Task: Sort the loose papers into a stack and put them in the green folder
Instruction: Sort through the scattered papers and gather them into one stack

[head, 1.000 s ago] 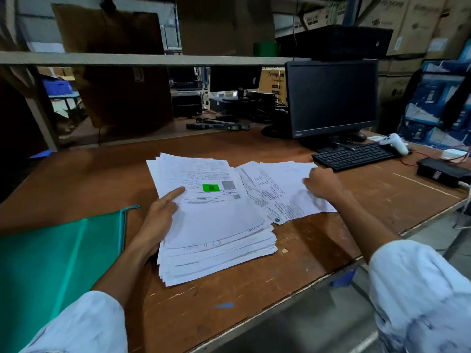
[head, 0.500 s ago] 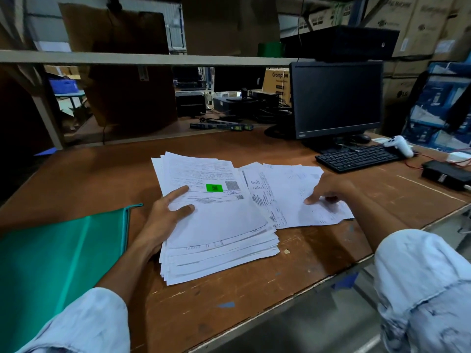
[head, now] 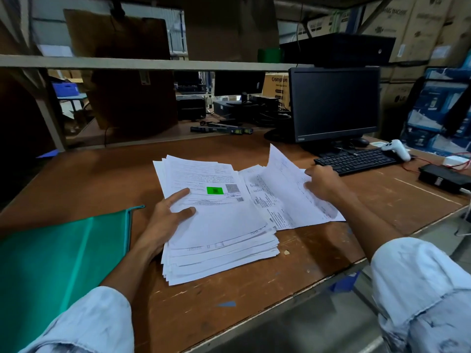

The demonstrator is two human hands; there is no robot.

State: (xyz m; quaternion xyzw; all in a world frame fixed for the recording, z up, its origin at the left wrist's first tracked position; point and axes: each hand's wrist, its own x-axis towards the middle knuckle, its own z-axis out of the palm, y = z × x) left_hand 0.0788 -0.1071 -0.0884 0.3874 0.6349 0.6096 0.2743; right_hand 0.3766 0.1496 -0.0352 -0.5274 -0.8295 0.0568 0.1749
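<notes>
Warehouse office: stacked cartons (head: 418, 29), monitor (head: 334, 103)

One wide-angle camera, worn on the head, looks forward and down across the worktop (head: 102, 179) from close range. Both sleeves enter at the lower corners of the frame. The left hand (head: 163, 220) and right hand (head: 322, 183) meet the papers (head: 216, 225) near the centre. A shelf (head: 127, 63) and a monitor (head: 334, 103) cross the upper part, and lines bow near the edges.

Person's arms in pale blue, faded, mottled cloth shirt: left sleeve (head: 84, 324) & right sleeve (head: 420, 284) rolled w/ thick cuffs at mid-forearm, left hand (head: 165, 220) & right hand (head: 322, 183) bare.
</notes>
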